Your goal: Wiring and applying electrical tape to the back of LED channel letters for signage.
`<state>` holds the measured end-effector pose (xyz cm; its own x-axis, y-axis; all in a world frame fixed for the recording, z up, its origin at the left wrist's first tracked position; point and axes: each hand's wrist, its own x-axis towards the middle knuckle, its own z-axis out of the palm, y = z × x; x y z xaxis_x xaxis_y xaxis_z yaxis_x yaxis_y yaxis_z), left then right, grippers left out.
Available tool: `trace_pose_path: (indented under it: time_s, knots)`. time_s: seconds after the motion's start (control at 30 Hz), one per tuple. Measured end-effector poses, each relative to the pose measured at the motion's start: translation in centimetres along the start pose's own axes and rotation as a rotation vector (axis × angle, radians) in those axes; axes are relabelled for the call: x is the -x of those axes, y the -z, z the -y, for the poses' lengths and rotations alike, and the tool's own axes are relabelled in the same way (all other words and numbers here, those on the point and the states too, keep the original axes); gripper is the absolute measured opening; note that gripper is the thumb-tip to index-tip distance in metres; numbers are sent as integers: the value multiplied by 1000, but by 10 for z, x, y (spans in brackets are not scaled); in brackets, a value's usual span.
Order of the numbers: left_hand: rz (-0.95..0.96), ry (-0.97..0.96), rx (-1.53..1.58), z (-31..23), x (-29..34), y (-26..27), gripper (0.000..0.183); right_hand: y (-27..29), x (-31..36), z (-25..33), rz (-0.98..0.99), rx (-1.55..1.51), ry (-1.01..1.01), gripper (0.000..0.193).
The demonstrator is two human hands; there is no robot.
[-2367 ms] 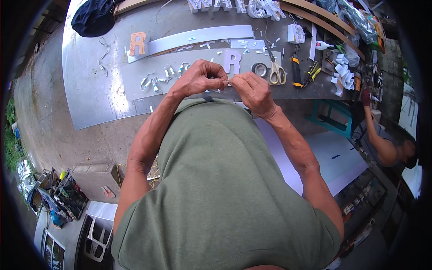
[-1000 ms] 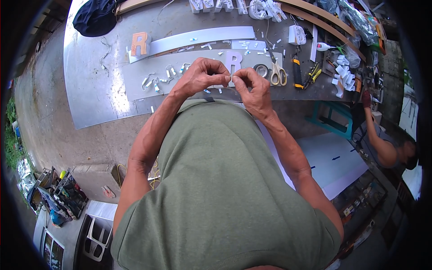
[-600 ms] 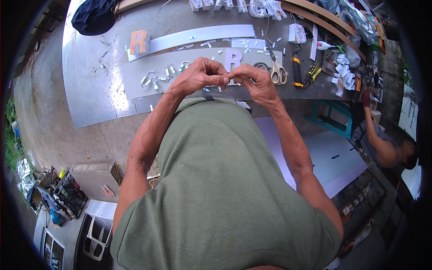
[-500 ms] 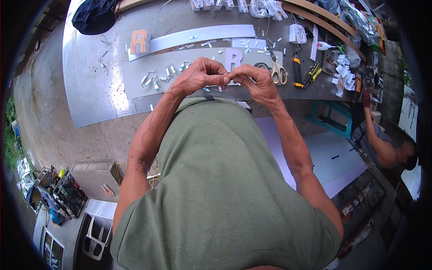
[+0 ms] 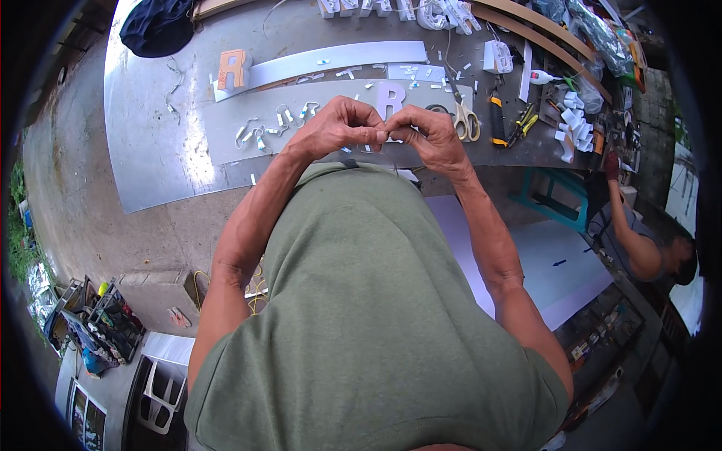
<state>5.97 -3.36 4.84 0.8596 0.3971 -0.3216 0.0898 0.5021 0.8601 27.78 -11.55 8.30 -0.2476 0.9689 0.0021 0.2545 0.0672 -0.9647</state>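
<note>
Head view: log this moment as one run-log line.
left hand: pinching small white piece | right hand: pinching same piece | over: metal table | nearby: scissors, orange letter

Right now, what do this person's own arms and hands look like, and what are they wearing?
Both forearms are bare, with no sleeves reaching them. The left hand and right hand wear no gloves, and no rings or watch can be made out. The person wears an olive-green top.

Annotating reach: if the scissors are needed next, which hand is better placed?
Right, probably. The scissors lie on the table just beyond the right hand; the left hand is farther off. Both hands pinch a small piece between them.
</note>
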Motion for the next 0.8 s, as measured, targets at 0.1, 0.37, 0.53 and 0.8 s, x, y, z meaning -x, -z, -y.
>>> trace_pose_path:
  time_s: [0.1, 0.37, 0.53, 0.8]
  knots:
    - [-1, -19, 1, -2, -1, -2, 20, 2, 0, 3, 20, 23, -9, 11]
    - [-51, 0, 23, -3, 0, -2, 19, -3, 0, 4, -78, 89, -60, 8]
    - [-55, -31, 79, 1, 1, -2, 17, -3, 4, 2, -58, -22, -123, 12]
    - [-50, -35, 92, 1, 1, -2, 16, -2, 1, 4, -68, 144, 11, 11]
